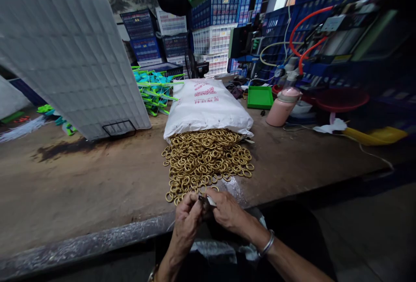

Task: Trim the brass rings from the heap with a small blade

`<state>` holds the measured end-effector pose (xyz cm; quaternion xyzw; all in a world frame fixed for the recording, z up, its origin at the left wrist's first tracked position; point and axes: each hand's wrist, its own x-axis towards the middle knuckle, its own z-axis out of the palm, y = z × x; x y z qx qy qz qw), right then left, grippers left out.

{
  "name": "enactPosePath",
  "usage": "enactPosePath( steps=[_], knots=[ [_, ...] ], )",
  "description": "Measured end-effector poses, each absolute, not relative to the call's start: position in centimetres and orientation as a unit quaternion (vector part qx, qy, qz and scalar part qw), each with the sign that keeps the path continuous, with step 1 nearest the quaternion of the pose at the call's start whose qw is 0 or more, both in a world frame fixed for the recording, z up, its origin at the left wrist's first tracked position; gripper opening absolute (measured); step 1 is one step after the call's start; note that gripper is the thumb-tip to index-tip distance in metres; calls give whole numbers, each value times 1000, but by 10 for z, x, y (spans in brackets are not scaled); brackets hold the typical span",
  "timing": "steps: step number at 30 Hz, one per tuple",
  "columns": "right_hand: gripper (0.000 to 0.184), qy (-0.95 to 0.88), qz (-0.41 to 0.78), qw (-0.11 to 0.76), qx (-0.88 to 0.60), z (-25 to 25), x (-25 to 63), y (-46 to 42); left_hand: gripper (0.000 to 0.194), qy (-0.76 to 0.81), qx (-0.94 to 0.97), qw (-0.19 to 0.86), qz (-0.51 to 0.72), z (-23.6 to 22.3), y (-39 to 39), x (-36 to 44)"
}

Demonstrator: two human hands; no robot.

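Close together at the table's front edge are my two hands. My left hand [187,219] is closed in a pinch, thumb against the fingers; what it grips is too small to make out. My right hand [229,210] is closed around a small tool with a white part and a dark end [210,201], perhaps a small blade. The dark end points toward the left fingertips. Just beyond both hands lies a heap of gold-coloured rings [208,156], spilling from the mouth of a white printed sack [208,106].
A tall white ribbed panel [71,56] stands at left on the wooden table [81,195]. Green and blue plastic pieces [156,89] lie behind it. At right are a pink bottle [283,106], a green tray [260,97] and a machine with red hoses [334,26]. Stacked crates [214,39] fill the back.
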<state>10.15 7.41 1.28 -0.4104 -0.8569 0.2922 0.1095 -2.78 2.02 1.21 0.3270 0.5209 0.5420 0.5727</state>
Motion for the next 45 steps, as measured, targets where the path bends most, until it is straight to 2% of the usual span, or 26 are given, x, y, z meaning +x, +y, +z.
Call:
enactPosePath(
  steps=[6, 14, 24, 32, 45],
  knots=[
    [28, -847, 201, 82, -485, -9, 114, 92, 33, 487, 344, 588, 547, 21, 11, -30],
    [21, -809, 169, 157, -541, -11, 112, 104, 27, 404, 184, 675, 590, 27, 16, -34],
    [14, -804, 101, 100, -578, 4, 84, 109, 16, 386, 194, 659, 616, 12, 17, -42],
    [13, -818, 119, 121, -550, 6, 83, 109, 13, 371, 153, 671, 624, 10, 19, -43],
    [15, -831, 132, 98, -532, -5, 73, 112, 24, 357, 128, 698, 608, 8, 19, -45]
  ],
)
